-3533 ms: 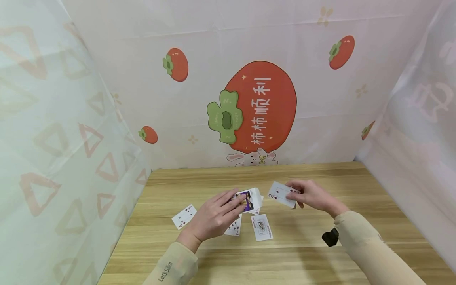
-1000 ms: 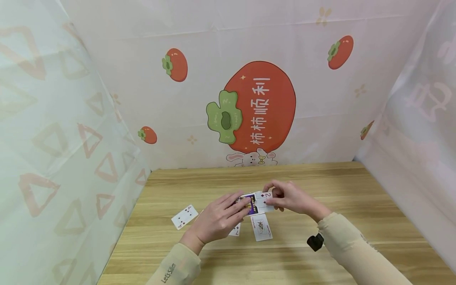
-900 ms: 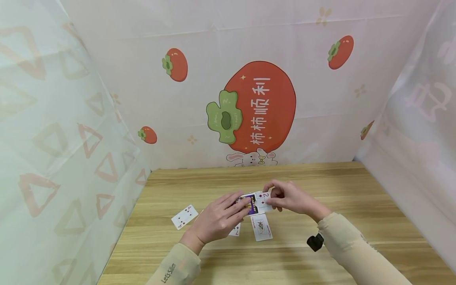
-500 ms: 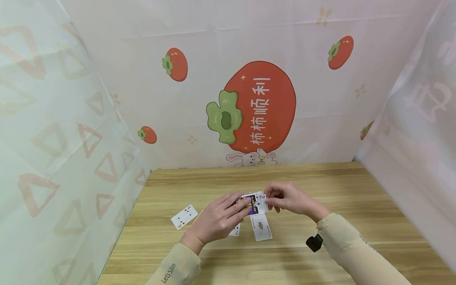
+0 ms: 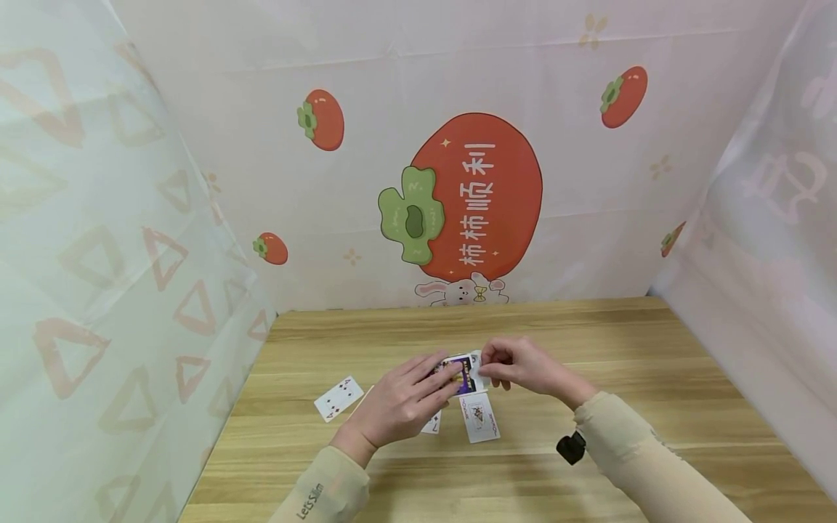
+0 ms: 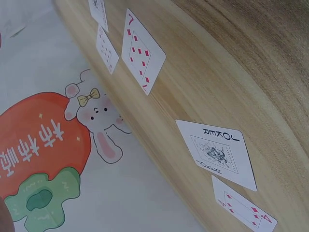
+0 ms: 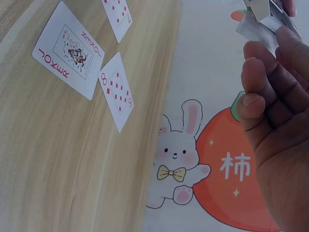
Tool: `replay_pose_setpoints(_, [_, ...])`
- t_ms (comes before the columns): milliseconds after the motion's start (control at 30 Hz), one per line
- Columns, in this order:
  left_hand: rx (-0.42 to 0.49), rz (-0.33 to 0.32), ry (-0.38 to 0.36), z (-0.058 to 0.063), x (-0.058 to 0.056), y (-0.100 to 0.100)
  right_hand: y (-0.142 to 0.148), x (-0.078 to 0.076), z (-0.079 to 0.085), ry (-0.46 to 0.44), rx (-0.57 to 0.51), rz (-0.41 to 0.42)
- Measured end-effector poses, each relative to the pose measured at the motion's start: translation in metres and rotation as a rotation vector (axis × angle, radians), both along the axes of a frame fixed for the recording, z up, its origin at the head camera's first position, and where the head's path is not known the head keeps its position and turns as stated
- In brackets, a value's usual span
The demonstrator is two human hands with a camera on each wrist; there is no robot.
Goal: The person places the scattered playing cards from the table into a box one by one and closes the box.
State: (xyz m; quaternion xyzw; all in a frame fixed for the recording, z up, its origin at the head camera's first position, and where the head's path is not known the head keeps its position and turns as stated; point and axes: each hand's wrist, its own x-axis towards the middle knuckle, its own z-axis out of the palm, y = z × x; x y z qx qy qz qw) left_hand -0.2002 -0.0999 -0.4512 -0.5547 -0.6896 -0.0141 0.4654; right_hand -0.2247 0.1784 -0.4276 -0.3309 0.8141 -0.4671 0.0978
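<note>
My left hand [image 5: 399, 398] holds a purple-and-white playing card box [image 5: 463, 374] above the table, its open end facing right. My right hand [image 5: 526, 367] is at that opening, thumb and fingers pinching the end of a two of diamonds [image 5: 474, 361], which is mostly inside the box. In the right wrist view the box's white flap [image 7: 256, 29] shows beyond the curled fingers. Below the box lie a red joker [image 5: 479, 418] and a seven of diamonds [image 5: 432, 423], partly covered by the left hand in the head view. A four of diamonds [image 5: 338, 398] lies farther left.
An eight of diamonds [image 7: 116, 92] lies by the red joker. A black joker [image 6: 215, 152] lies near the four of diamonds. The wooden table [image 5: 588, 472] ends at a white backdrop [image 5: 366, 290] printed with persimmons; fabric walls stand at both sides.
My right hand has brought the two of diamonds leftward to the box and slid it in, so only its end shows. My left hand with the box has barely moved.
</note>
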Motion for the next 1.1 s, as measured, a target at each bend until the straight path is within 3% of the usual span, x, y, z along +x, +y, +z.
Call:
replay_pose_setpoints(500, [0.004,-0.006,0.006,0.001,0.000,0.000,-0.006,-0.002,-0.004,0.048,0.043,-0.033])
replay_pose_setpoints(667, [0.003,-0.006,-0.014,0.000,0.001,-0.002,-0.001,-0.003,-0.007,0.034,0.035,-0.025])
replay_pose_setpoints(800, [0.002,0.005,-0.036,0.000,0.002,-0.006,0.007,-0.006,-0.012,0.072,0.022,-0.011])
replay_pose_setpoints(933, [0.006,0.012,-0.048,0.000,0.002,-0.010,0.012,-0.010,-0.019,0.218,0.127,0.030])
replay_pose_setpoints(1100, [0.013,0.003,-0.037,0.002,0.000,-0.011,0.011,-0.011,-0.029,0.362,0.374,0.108])
